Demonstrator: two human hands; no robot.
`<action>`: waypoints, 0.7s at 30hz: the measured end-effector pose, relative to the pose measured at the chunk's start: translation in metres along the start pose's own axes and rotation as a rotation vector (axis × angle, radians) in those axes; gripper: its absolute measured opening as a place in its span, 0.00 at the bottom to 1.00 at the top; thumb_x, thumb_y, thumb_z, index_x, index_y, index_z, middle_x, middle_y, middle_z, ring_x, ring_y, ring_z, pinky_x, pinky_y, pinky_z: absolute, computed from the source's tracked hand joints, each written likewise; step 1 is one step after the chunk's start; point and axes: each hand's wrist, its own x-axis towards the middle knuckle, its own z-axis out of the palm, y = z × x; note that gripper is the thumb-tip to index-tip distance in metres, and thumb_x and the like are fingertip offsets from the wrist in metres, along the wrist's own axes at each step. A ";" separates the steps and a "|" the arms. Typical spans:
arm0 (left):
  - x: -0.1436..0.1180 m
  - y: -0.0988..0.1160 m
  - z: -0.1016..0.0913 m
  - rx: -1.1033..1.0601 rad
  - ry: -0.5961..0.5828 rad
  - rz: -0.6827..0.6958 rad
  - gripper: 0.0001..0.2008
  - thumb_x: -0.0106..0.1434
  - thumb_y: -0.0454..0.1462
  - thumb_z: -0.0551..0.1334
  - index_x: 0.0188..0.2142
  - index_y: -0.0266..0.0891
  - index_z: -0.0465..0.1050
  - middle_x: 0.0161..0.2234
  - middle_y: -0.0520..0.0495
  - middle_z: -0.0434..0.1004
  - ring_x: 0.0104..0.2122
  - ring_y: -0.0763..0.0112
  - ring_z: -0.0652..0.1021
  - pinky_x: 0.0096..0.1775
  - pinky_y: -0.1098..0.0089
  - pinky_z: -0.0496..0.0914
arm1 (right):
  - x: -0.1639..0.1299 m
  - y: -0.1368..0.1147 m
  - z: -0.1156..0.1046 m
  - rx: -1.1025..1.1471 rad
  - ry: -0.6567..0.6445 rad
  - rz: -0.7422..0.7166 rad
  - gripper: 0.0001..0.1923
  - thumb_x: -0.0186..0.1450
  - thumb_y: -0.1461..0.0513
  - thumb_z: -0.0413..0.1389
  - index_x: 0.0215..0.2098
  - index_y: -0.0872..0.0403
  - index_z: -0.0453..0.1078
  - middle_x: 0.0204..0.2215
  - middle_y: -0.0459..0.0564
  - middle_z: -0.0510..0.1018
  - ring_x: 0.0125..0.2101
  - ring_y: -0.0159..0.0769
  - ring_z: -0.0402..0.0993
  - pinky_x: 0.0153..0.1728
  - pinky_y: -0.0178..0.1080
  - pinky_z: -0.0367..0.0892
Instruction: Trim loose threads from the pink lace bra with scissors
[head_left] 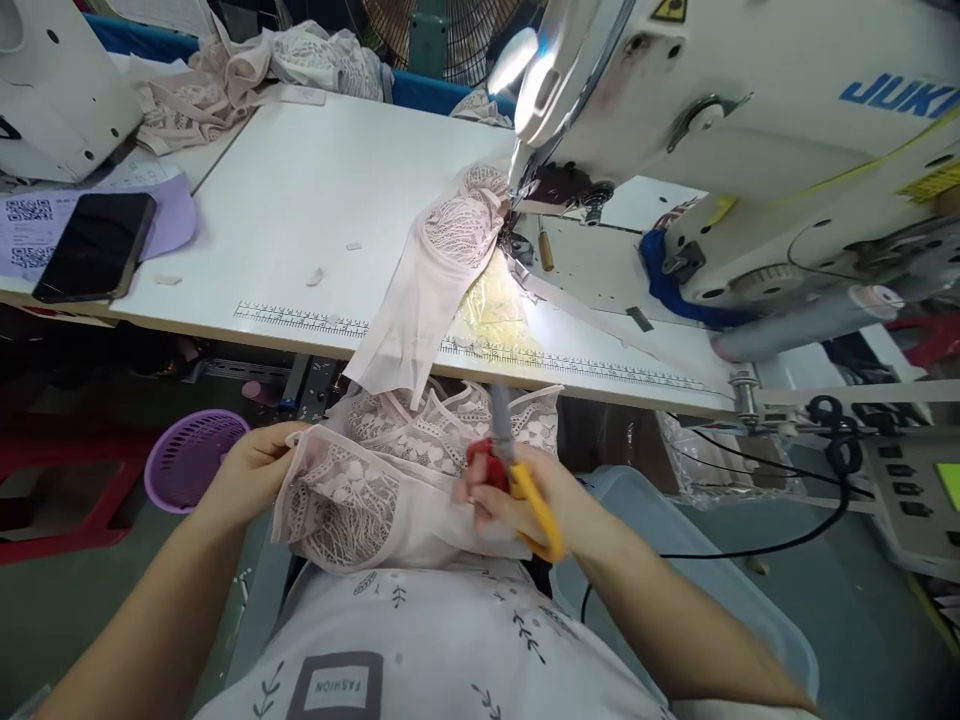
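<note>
Lace garment (375,480) sits in our lap below the worktop (315,200) edge; our left hand (251,470) pinches its left edge; our right hand (517,500) is clenched around yellow-handled scissors (525,480), blades up over the fabric; a second lace piece (442,260) drapes from the sewing machine (750,130) needle area over the worktop edge; a black phone (94,245) lies far left; a purple basket (191,455) stands on the floor.

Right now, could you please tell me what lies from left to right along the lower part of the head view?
Purple basket → left hand → lace garment → right hand with the scissors → control panel.
</note>
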 end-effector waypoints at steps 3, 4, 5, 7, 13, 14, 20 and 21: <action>-0.007 0.004 -0.003 0.066 -0.012 0.020 0.13 0.53 0.46 0.66 0.28 0.38 0.77 0.24 0.46 0.76 0.23 0.68 0.73 0.24 0.72 0.68 | 0.031 -0.016 0.016 -0.492 0.172 -0.068 0.08 0.58 0.64 0.54 0.26 0.53 0.56 0.28 0.49 0.73 0.26 0.34 0.69 0.26 0.35 0.64; -0.009 0.005 -0.004 0.090 -0.024 0.031 0.13 0.54 0.46 0.65 0.29 0.38 0.77 0.24 0.46 0.76 0.23 0.68 0.73 0.24 0.72 0.68 | 0.039 -0.020 0.021 -0.607 0.164 -0.079 0.09 0.57 0.65 0.54 0.25 0.53 0.56 0.27 0.48 0.72 0.27 0.34 0.69 0.26 0.35 0.62; -0.010 0.006 -0.005 0.108 -0.038 0.042 0.13 0.54 0.46 0.65 0.29 0.37 0.77 0.24 0.47 0.76 0.24 0.69 0.73 0.24 0.73 0.68 | 0.047 -0.024 0.026 -0.685 0.127 -0.079 0.10 0.56 0.66 0.55 0.25 0.53 0.56 0.27 0.48 0.72 0.27 0.34 0.68 0.25 0.34 0.61; -0.012 0.009 -0.006 0.125 -0.054 0.056 0.14 0.54 0.46 0.65 0.28 0.36 0.77 0.24 0.47 0.75 0.23 0.70 0.73 0.24 0.74 0.68 | 0.057 -0.027 0.034 -0.754 0.017 -0.050 0.09 0.56 0.67 0.55 0.25 0.54 0.57 0.26 0.47 0.72 0.26 0.33 0.68 0.24 0.33 0.59; -0.010 0.017 -0.007 0.314 -0.063 0.177 0.12 0.56 0.43 0.61 0.24 0.37 0.76 0.23 0.48 0.75 0.24 0.69 0.73 0.26 0.74 0.66 | 0.061 -0.025 0.043 -0.748 -0.081 -0.049 0.11 0.56 0.66 0.55 0.22 0.54 0.55 0.24 0.45 0.70 0.24 0.30 0.63 0.23 0.31 0.55; -0.009 0.017 -0.008 0.334 -0.036 0.192 0.13 0.56 0.43 0.61 0.22 0.37 0.75 0.22 0.49 0.74 0.23 0.70 0.72 0.26 0.75 0.65 | 0.059 -0.024 0.043 -0.743 -0.092 -0.070 0.12 0.55 0.66 0.56 0.22 0.54 0.54 0.23 0.44 0.69 0.23 0.29 0.61 0.23 0.31 0.54; -0.004 -0.004 -0.008 0.269 0.092 0.155 0.17 0.56 0.44 0.59 0.17 0.36 0.69 0.16 0.53 0.65 0.19 0.75 0.65 0.23 0.75 0.60 | 0.052 -0.015 0.039 -0.653 -0.100 -0.080 0.10 0.54 0.67 0.54 0.21 0.54 0.55 0.22 0.44 0.66 0.23 0.29 0.58 0.24 0.31 0.54; -0.004 -0.009 -0.007 0.247 0.109 0.141 0.17 0.56 0.45 0.59 0.17 0.36 0.68 0.16 0.53 0.64 0.19 0.75 0.64 0.23 0.75 0.59 | 0.052 -0.013 0.038 -0.641 -0.101 -0.073 0.09 0.54 0.67 0.54 0.22 0.55 0.56 0.22 0.44 0.66 0.23 0.29 0.59 0.24 0.31 0.55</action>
